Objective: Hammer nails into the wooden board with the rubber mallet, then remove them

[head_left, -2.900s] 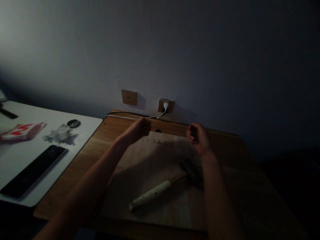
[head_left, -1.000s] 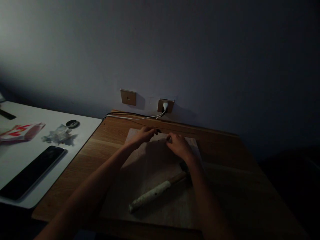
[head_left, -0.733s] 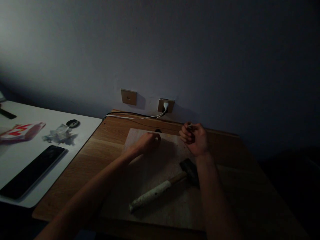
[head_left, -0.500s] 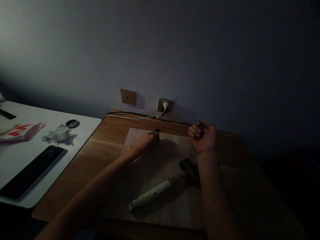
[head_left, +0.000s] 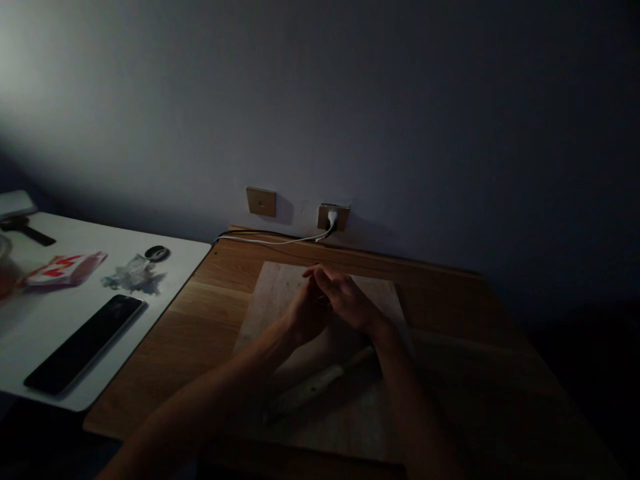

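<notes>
Pale wood fills the middle of the frame: a square board (head_left: 273, 293) lies on the wooden counter (head_left: 450, 380), and my two hands meet over its upper half. My left grip (head_left: 306, 317) and my right grip (head_left: 347, 300) close in on each other above the board, the right fingers (head_left: 330, 283) lying across the left hand. Both grips look narrow and curled. Whether they pinch anything small between them, I cannot tell in this dim light.

A hammer (head_left: 313, 389) lies on the board nearer to me, its pale, chipped handle running diagonally beneath my forearms. Its head is lost in shadow beside my right wrist.

Beyond the board, a white cable (head_left: 270, 241) runs along the back of the counter to a white plug (head_left: 332, 217) in a socket (head_left: 324, 217) on the wall (head_left: 400, 120). A square wall plate (head_left: 261, 201) sits just left of it.

To the left, a white counter (head_left: 185, 250) meets the wooden one. On it lie a black phone (head_left: 83, 343), a red-and-white packet (head_left: 65, 269), a crumple of clear plastic (head_left: 133, 279) and a small, round black object (head_left: 157, 253).
</notes>
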Available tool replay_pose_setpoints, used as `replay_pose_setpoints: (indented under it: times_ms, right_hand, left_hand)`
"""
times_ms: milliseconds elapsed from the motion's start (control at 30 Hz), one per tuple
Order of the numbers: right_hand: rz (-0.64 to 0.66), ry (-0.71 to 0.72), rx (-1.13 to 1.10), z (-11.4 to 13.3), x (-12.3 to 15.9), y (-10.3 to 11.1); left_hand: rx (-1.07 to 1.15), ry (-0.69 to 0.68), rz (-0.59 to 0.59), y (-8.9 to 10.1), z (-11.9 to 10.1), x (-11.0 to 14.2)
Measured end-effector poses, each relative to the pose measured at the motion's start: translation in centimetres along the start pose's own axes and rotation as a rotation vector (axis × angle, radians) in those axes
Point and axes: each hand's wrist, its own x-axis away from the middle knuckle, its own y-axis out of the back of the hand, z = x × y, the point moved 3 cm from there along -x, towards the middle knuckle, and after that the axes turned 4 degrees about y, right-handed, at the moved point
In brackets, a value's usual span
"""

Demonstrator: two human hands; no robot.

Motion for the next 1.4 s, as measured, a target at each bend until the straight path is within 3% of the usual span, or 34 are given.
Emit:
replay_pose_setpoints:
  times_ms: [133,233,433,667,967,1400]
  right_hand:
    - [0.105,-0.069,-0.132,0.3,0.8,0.1]
    - [0.117,-0.045,-0.226,0.6,1.1,0.5]
    - [-0.083,0.098,-0.265,1.9,1.3,1.8]
    - [-0.31,0.146,-0.245,2.8,1.8,3.8]
    - [-0.348,0.128,-0.198,2.9,2.0,4.2]
    - [-0.366,0.126,-0.185,2.7,1.9,4.0]
  left_hand:
    - [0.043,0.033,-0.017,0.5,0.5,1.6]
    - [0.045,0.052,-0.012,0.5,0.4,2.2]
    - [0.193,-0.053,-0.021,-0.1,-0.6,3.1]
    - [0.383,-0.052,-0.057,-0.7,0.2,4.3]
    - [0.396,-0.091,-0.051,-0.8,-1.7,4.5]
    - [0.347,-0.099,-0.113,-0.4,-0.2,5.0]
